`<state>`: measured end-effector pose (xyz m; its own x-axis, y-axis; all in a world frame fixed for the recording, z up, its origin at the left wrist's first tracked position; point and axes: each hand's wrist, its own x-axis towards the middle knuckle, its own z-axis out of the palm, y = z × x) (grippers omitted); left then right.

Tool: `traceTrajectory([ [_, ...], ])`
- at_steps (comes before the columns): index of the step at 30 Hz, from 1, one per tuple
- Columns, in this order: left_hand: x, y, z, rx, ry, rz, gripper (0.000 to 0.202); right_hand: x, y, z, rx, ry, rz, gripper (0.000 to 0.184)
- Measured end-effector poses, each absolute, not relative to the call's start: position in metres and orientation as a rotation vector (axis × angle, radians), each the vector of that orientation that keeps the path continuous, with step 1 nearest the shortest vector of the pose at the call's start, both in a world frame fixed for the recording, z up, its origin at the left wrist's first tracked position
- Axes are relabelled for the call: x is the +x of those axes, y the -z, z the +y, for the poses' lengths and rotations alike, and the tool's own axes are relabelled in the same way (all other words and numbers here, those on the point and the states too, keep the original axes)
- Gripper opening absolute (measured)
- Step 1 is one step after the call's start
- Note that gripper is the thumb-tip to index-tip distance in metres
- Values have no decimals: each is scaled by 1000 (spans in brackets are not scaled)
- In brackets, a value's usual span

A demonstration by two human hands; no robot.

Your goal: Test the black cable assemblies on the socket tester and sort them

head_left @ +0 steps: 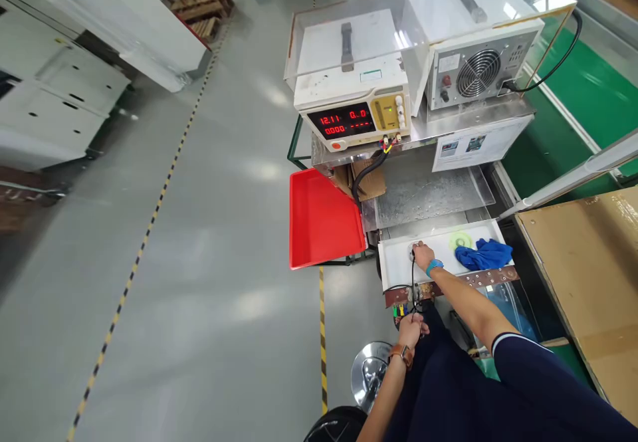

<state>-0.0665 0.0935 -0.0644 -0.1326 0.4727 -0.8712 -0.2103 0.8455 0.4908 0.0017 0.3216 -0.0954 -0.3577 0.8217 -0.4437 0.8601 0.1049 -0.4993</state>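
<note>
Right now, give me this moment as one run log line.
right hand: on small round part, white tray | left hand: gripping black cable | blue cloth: on tray

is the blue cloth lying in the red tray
No, the blue cloth lies on the white tray beside the right hand; the red tray sits apart.

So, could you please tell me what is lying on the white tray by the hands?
On the white tray lie a blue cloth and a green disc, partly covered by it. The right hand hides a small object there, with a black cable running down.
</note>
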Motion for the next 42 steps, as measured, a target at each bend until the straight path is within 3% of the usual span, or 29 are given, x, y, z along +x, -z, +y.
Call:
traceTrajectory([
  [4,-55,87,99,157,-597,1674,29,1,91,328,1743,1070,2249,36],
  [15,-59,110,89,174,-761,1701,17,2,99,339,1684,1001,2152,40],
  [21,-56,118,91,175,-832,1718,39,-1,110,340,1686,932,2100,30],
  [25,-50,119,92,174,-886,1773,46,-1,115,335,1677,888,2117,35],
  [42,-56,136,98,325,-698,1887,33,-15,108,330,1710,866,2129,39],
])
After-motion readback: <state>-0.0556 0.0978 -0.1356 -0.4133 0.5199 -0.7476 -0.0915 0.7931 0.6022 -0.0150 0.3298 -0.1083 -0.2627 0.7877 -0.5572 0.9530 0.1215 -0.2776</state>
